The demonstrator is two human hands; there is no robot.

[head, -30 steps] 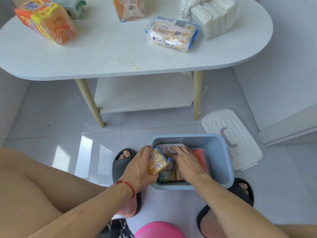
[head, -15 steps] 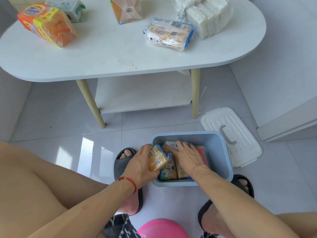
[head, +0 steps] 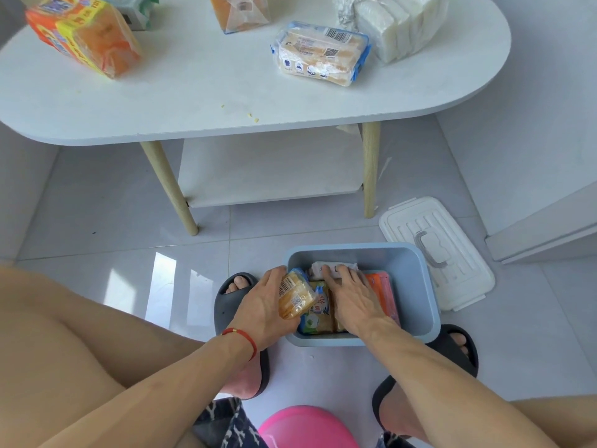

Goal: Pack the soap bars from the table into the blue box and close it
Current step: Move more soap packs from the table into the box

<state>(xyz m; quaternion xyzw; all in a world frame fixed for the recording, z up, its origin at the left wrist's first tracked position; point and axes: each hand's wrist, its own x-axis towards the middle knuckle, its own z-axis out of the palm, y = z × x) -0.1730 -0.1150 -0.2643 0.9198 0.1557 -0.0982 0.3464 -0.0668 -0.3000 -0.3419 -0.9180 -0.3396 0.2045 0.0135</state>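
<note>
The blue box (head: 416, 286) sits open on the floor between my feet, with several wrapped soap packs inside. My left hand (head: 261, 308) grips a yellow soap pack (head: 295, 297) at the box's left rim, tilted over the packs below. My right hand (head: 350, 297) lies flat, fingers spread, pressing on the packs in the box, beside an orange pack (head: 382, 294). On the white table (head: 193, 101) remain an orange-yellow pack (head: 85, 35), a blue-trimmed pack (head: 319, 53), white bars (head: 397, 24) and a clear orange packet (head: 239, 9).
The white lid (head: 436, 250) lies on the floor to the right of the box. Wooden table legs (head: 169, 185) and a lower shelf (head: 271, 169) stand behind the box. Dark slippers (head: 231, 295) flank the box; a pink stool (head: 307, 428) is below me.
The camera has tilted slightly. My hands stay in the box, the left still holding the yellow pack at the rim, the right shifting a little over the packs.
</note>
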